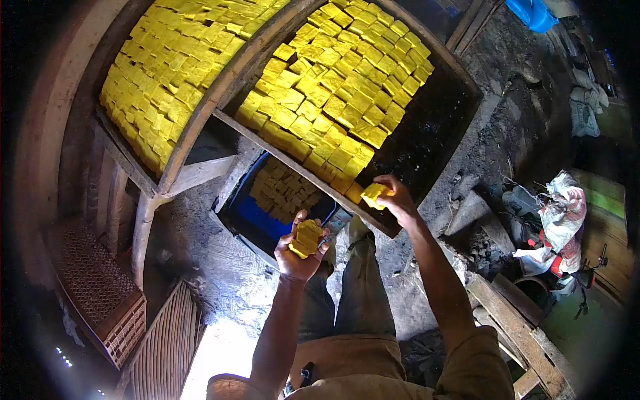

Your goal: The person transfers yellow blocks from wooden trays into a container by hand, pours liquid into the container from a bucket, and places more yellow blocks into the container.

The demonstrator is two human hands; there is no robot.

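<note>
Several yellow blocks [307, 237] lie stacked in my left hand [300, 257], its fingers curled round them, above a blue-lined container. My right hand [398, 201] pinches a yellow block [377, 195] just over the near edge of a dark wooden tray [427, 157]. Rows of yellow blocks [340, 87] cover much of that tray, and its right part shows a bare dark surface. Below the tray, the blue-lined container [267, 217] holds many duller blocks [283, 189].
A second wooden tray [123, 160] full of yellow blocks stands at the upper left on wooden legs. A woven crate [100, 287] and a slatted bamboo panel [163, 343] are at the lower left. White sacks [563, 210] and wooden planks [517, 327] lie at the right.
</note>
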